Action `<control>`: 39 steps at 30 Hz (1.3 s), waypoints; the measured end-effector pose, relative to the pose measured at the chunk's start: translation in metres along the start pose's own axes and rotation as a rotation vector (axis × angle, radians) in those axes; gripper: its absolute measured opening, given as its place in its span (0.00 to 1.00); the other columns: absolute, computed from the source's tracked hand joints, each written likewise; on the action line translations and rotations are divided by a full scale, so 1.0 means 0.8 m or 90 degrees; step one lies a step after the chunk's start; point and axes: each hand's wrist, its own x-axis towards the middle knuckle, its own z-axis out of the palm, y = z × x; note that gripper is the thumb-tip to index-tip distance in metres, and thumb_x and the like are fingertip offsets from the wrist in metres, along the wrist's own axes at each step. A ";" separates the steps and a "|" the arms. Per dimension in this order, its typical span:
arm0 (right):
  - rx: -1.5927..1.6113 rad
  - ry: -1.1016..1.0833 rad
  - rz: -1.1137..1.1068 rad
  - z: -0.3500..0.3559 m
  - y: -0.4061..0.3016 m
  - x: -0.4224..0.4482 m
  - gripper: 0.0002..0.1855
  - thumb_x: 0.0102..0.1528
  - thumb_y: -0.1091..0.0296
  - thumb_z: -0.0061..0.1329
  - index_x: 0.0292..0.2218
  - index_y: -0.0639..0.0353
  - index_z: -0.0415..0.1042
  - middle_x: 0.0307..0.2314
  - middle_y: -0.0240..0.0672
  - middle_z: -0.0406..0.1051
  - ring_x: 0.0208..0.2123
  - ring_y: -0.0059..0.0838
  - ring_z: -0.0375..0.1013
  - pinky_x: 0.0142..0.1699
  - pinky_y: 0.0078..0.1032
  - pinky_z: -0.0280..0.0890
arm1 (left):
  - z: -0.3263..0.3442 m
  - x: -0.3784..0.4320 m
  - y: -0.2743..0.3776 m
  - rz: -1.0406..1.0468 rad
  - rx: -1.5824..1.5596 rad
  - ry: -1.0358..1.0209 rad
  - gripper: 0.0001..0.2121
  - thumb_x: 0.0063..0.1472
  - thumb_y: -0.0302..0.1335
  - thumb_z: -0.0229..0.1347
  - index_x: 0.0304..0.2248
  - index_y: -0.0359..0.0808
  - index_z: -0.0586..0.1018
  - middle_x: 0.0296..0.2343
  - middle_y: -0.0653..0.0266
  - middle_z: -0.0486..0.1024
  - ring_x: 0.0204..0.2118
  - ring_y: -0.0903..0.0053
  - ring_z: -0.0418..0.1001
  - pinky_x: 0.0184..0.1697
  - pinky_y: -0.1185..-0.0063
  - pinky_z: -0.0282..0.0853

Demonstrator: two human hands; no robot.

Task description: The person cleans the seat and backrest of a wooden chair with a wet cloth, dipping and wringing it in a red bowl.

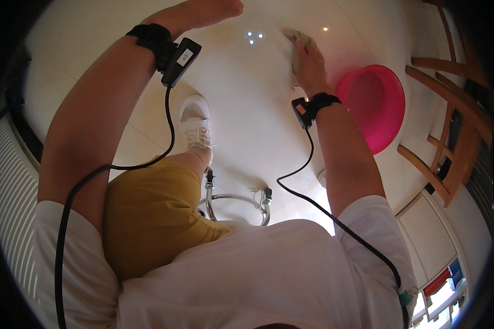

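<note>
My right hand (311,68) presses a damp-looking, greyish-beige cloth (313,40) against the glossy pale tile floor (247,78). Part of the cloth lies hidden under the fingers. Close beside the right wrist stands a pink plastic basin (380,109), partly covered by my forearm. At the top edge of the view, my left hand (201,14) reaches across above the floor. The picture cuts it off, so its fingers cannot be made out well, and nothing is visible in it.
Wooden chair parts (457,96) stand on the right. Below me is a chrome stool base (234,197) on casters. A white ribbed radiator (14,193) runs along the left. My white sneaker (195,121) rests on the floor. Black cables (171,123) trail from both wrist straps.
</note>
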 end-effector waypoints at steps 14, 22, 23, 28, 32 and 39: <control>0.131 0.091 -0.328 0.065 -0.183 0.021 0.15 0.53 0.72 0.44 0.42 0.49 0.74 0.41 0.33 0.69 0.46 0.39 0.67 0.47 0.34 0.67 | 0.002 -0.008 0.001 -0.055 -0.046 0.022 0.15 0.62 0.34 0.46 0.37 0.30 0.78 0.37 0.47 0.76 0.43 0.56 0.73 0.47 0.67 0.67; 0.309 -0.042 -0.208 0.019 -0.108 -0.059 0.21 0.50 0.79 0.44 0.45 0.48 0.75 0.42 0.36 0.69 0.47 0.40 0.67 0.51 0.29 0.64 | 0.007 0.005 -0.015 0.007 0.050 0.005 0.14 0.62 0.34 0.46 0.32 0.32 0.78 0.33 0.47 0.76 0.38 0.54 0.74 0.44 0.64 0.68; 0.332 -0.047 -0.125 0.012 -0.088 -0.068 0.25 0.49 0.81 0.43 0.47 0.50 0.74 0.43 0.39 0.68 0.48 0.42 0.66 0.52 0.29 0.64 | 0.014 0.004 -0.018 0.006 0.039 0.024 0.14 0.62 0.34 0.45 0.32 0.32 0.78 0.33 0.47 0.76 0.38 0.54 0.74 0.44 0.64 0.68; 0.258 -0.056 0.099 0.003 -0.037 -0.131 0.36 0.46 0.83 0.44 0.58 0.58 0.58 0.49 0.49 0.60 0.51 0.51 0.61 0.55 0.34 0.62 | 0.015 0.006 -0.006 -0.019 -0.004 0.004 0.14 0.62 0.35 0.45 0.32 0.32 0.78 0.32 0.48 0.76 0.38 0.54 0.73 0.43 0.65 0.68; 0.172 -0.089 0.037 0.028 -0.080 -0.106 0.39 0.46 0.77 0.51 0.59 0.59 0.55 0.49 0.51 0.59 0.52 0.52 0.60 0.55 0.36 0.61 | 0.016 0.001 -0.010 -0.030 0.013 -0.024 0.14 0.62 0.35 0.47 0.32 0.32 0.78 0.33 0.48 0.76 0.38 0.55 0.73 0.44 0.65 0.68; 0.114 -0.167 -0.438 0.056 -0.196 -0.060 0.22 0.50 0.76 0.47 0.46 0.46 0.71 0.46 0.37 0.64 0.51 0.42 0.63 0.50 0.34 0.67 | 0.013 -0.004 -0.011 -0.025 -0.029 0.026 0.14 0.62 0.34 0.46 0.32 0.32 0.78 0.32 0.49 0.76 0.38 0.55 0.73 0.44 0.65 0.68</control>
